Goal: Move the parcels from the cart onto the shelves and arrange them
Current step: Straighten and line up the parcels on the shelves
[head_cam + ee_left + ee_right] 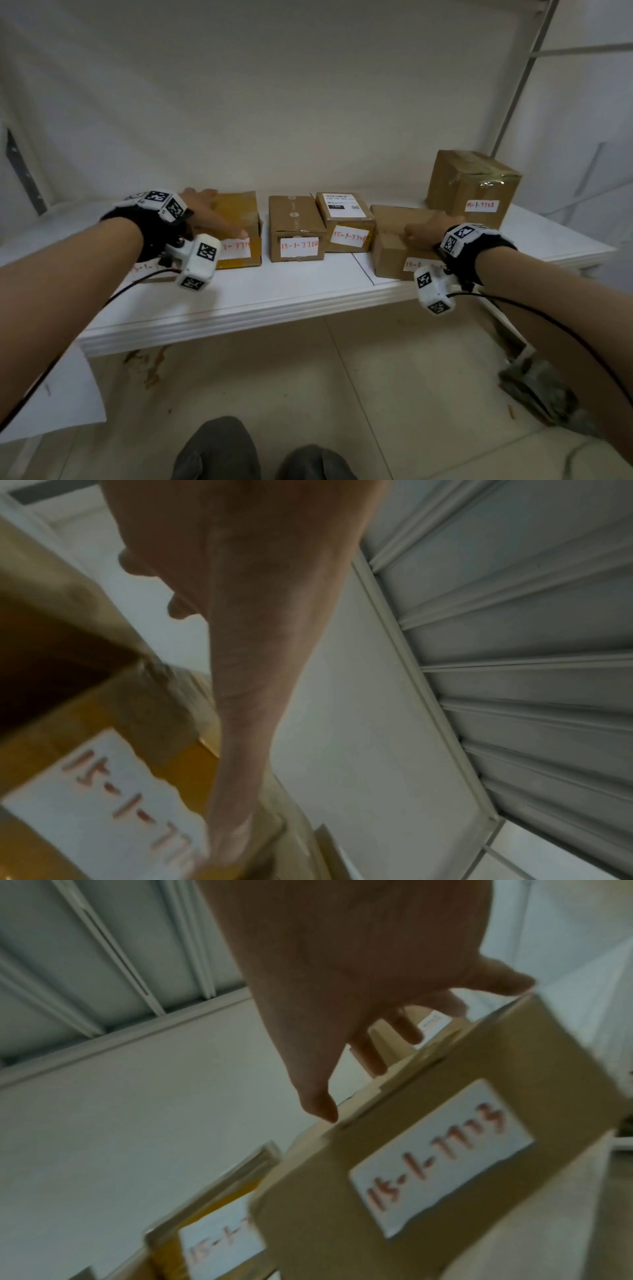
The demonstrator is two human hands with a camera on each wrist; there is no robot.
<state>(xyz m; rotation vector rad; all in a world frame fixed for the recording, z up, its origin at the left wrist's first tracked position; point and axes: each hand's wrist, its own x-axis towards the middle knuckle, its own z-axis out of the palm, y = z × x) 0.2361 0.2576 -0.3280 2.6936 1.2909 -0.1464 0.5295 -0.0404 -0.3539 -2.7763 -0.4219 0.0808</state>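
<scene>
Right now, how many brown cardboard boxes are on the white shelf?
5. Far-left box under the left hand; plain narrow box; printed-label box; low box under the right hand; tall box far right. More may hide behind.

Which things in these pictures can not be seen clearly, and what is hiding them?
- Leftmost box label, head view: start covered by the left hand and wrist camera; left wrist view is blurred.
- Low box label, head view: mostly behind the right hand and wrist camera.
- Printed sticker text: too small.
- The cart: outside every view.
</scene>
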